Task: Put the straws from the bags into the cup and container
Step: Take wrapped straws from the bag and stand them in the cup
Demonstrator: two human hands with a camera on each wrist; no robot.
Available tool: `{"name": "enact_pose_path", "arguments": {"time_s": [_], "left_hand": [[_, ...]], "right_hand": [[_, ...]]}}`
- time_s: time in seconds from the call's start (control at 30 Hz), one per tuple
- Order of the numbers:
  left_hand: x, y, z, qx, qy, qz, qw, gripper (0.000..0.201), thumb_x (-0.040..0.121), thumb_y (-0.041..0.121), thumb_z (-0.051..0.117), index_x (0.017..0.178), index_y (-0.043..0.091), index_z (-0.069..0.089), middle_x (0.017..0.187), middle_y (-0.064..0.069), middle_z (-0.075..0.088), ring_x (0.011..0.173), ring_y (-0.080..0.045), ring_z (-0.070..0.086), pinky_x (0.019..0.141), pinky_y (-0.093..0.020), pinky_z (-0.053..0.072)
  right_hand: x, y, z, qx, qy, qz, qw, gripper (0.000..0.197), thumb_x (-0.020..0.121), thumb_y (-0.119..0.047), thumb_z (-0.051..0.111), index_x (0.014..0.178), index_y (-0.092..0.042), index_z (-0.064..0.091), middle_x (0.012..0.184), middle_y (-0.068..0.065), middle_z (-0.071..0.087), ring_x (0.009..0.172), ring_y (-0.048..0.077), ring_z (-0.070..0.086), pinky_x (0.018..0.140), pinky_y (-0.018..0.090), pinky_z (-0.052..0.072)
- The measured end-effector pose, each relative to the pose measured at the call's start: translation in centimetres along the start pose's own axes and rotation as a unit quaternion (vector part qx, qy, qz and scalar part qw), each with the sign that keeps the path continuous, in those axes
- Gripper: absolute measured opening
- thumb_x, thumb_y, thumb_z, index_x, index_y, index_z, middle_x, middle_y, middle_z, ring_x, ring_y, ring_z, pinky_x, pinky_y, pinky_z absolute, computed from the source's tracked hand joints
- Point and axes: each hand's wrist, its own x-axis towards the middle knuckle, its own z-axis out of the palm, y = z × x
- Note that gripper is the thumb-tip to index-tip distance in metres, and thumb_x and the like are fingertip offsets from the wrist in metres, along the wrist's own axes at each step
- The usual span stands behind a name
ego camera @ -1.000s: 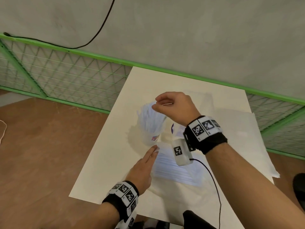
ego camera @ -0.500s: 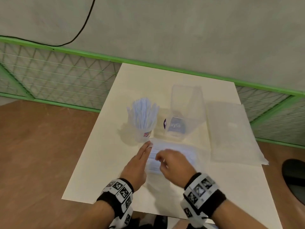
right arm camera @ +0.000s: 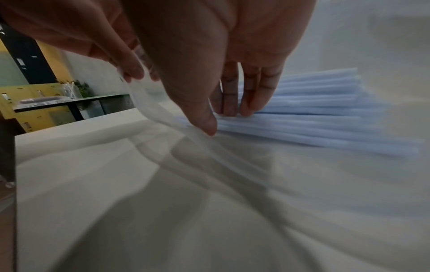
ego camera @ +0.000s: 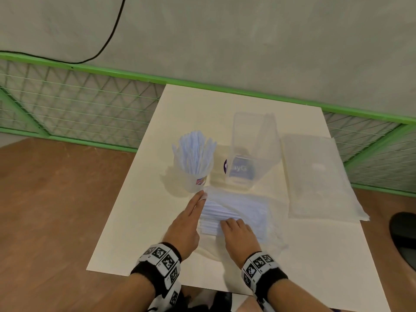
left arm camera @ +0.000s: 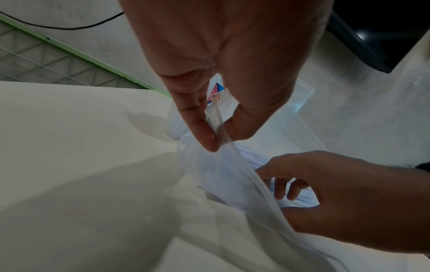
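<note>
A clear cup (ego camera: 195, 176) stuffed with pale blue straws (ego camera: 193, 152) stands left of a tall clear container (ego camera: 252, 140) that shows no straws. In front of them lies a clear bag (ego camera: 265, 224) with a flat stack of straws (right arm camera: 314, 110). My left hand (left arm camera: 216, 132) pinches the bag's open rim between thumb and finger and lifts it. My right hand (right arm camera: 223, 117) reaches inside the bag's mouth. Its fingers (right arm camera: 251, 95) lie fairly straight on top of the stack, and its thumb touches the near edge. No straw is lifted.
A second clear bag (ego camera: 315, 176) lies flat at the table's right side and partly overhangs the edge. The white table (ego camera: 139, 221) backs onto a green mesh fence (ego camera: 90, 104). A dark object (ego camera: 405, 235) sits on the floor at right.
My right hand came back from above the cup, down to the bag, and slid into its mouth onto the straws. My left hand stayed at the bag's rim.
</note>
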Motion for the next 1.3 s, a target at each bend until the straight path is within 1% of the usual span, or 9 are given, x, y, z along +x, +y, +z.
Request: {"name": "enact_pose_path", "arguments": {"time_s": [0.13,0.3,0.47,0.53,0.63,0.73,0.9,1.1,1.3], "left_hand": [[0.1,-0.2,0.0,0.006,0.000,0.007,1.000,0.107,0.071,-0.018,0.046,0.155,0.031,0.004,0.157,0.030,-0.013,0.124,-0.011,0.049,0.086,-0.028,0.051],[0.2,0.2,-0.1,0.009,0.000,0.006,1.000,0.106,0.072,-0.018,0.046,0.154,0.034,0.003,0.155,0.034,-0.016,0.115,-0.013,0.053,0.084,-0.027,0.051],[0.1,0.0,-0.1,0.008,0.004,0.009,1.000,0.106,0.071,-0.018,0.045,0.156,0.031,0.006,0.157,0.032,-0.013,0.124,-0.011,0.049,0.089,-0.028,0.051],[0.1,-0.1,-0.1,0.006,0.004,0.013,1.000,0.106,0.071,-0.018,0.046,0.156,0.031,0.006,0.156,0.032,-0.013,0.124,-0.012,0.049,0.089,-0.028,0.051],[0.1,-0.1,-0.1,0.007,0.006,0.014,1.000,0.107,0.070,-0.019,0.046,0.156,0.031,0.006,0.157,0.032,-0.013,0.124,-0.014,0.050,0.090,-0.030,0.051],[0.1,-0.1,-0.1,0.006,0.006,0.018,1.000,0.106,0.071,-0.019,0.046,0.156,0.030,0.006,0.158,0.029,-0.012,0.125,-0.012,0.048,0.090,-0.027,0.050],[0.1,0.0,-0.1,0.011,0.010,0.015,1.000,0.105,0.071,-0.018,0.046,0.156,0.029,0.007,0.158,0.028,-0.011,0.125,-0.011,0.048,0.089,-0.024,0.049],[0.0,0.1,-0.2,0.005,0.011,0.014,1.000,0.105,0.071,-0.019,0.045,0.156,0.029,0.006,0.159,0.028,-0.012,0.135,-0.005,0.039,0.091,-0.010,0.038],[-0.2,0.3,-0.3,0.008,0.011,0.008,1.000,0.105,0.070,-0.018,0.045,0.156,0.030,0.008,0.157,0.030,-0.012,0.125,-0.011,0.049,0.089,-0.025,0.050]], "right_hand": [[0.4,-0.2,-0.1,0.008,0.000,0.006,1.000,0.053,0.033,-0.011,0.089,0.083,-0.017,0.073,0.080,-0.001,0.067,0.066,0.018,0.064,0.054,0.026,0.053],[0.8,0.0,0.1,0.005,0.014,0.006,1.000,0.052,0.035,-0.008,0.089,0.083,-0.017,0.070,0.077,0.000,0.066,0.064,0.019,0.064,0.055,0.026,0.054],[0.7,-0.2,-0.1,0.011,0.018,0.012,1.000,0.048,0.037,-0.012,0.088,0.082,-0.019,0.072,0.077,-0.004,0.067,0.066,0.016,0.065,0.058,0.025,0.054],[0.7,-0.2,-0.3,0.021,0.017,0.020,0.999,0.040,0.051,-0.008,0.083,0.088,-0.018,0.071,0.086,-0.001,0.068,0.075,0.018,0.065,0.066,0.026,0.055],[1.0,-0.2,-0.8,0.026,-0.003,0.015,1.000,0.037,0.082,-0.002,0.057,0.117,-0.010,0.061,0.120,0.007,0.061,0.109,0.026,0.057,0.095,0.031,0.046],[1.3,0.0,-0.8,0.018,-0.007,0.011,1.000,0.042,0.091,-0.003,0.044,0.132,-0.009,0.049,0.135,0.008,0.053,0.125,0.026,0.047,0.107,0.030,0.034],[1.4,0.0,-0.6,0.030,-0.007,0.014,0.999,0.045,0.091,-0.005,0.043,0.136,-0.012,0.045,0.135,0.007,0.054,0.127,0.026,0.046,0.108,0.031,0.034],[1.2,-0.3,-0.3,0.033,0.016,0.003,0.999,0.054,0.090,-0.005,0.046,0.143,-0.013,0.040,0.138,0.006,0.054,0.127,0.027,0.048,0.108,0.034,0.036],[1.4,-0.2,-0.8,0.031,0.013,-0.006,0.999,0.041,0.089,-0.002,0.045,0.128,-0.010,0.053,0.132,0.007,0.053,0.121,0.025,0.049,0.105,0.031,0.037]]}}
